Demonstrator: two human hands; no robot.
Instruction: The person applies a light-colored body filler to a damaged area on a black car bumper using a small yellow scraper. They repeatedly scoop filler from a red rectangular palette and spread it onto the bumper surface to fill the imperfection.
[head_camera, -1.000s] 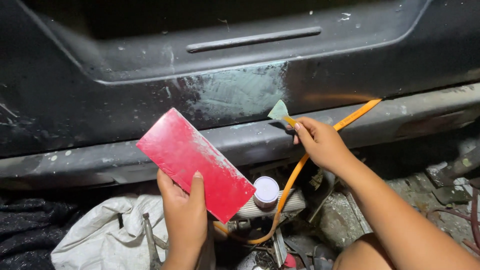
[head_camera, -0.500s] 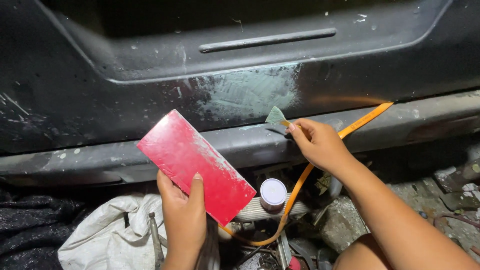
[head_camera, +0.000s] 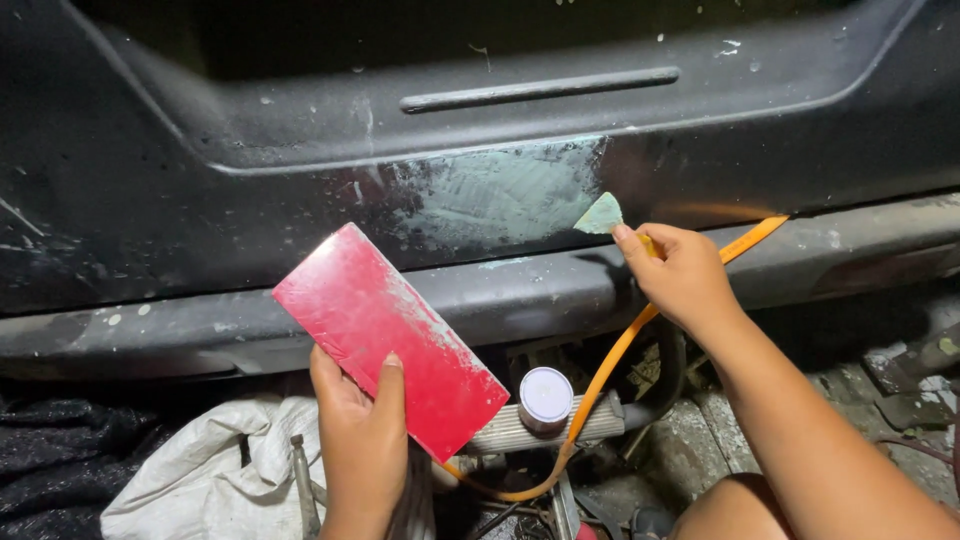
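Head view: the right hand (head_camera: 685, 275) pinches a small putty knife (head_camera: 601, 215), its pale green-smeared blade touching the dark car panel (head_camera: 200, 190) at the right edge of a greyish filler patch (head_camera: 490, 195). The left hand (head_camera: 360, 430) has its grip closed on the lower end of a red rectangular board (head_camera: 385, 335), held tilted just below the patch. An orange hose (head_camera: 610, 365) runs beneath the right wrist, beside a white-capped can (head_camera: 546, 395) and a white sack (head_camera: 210, 475).

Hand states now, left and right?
Left hand: closed on flat red rectangular plastic board.
Right hand: closed on small pale-green putty scraper.
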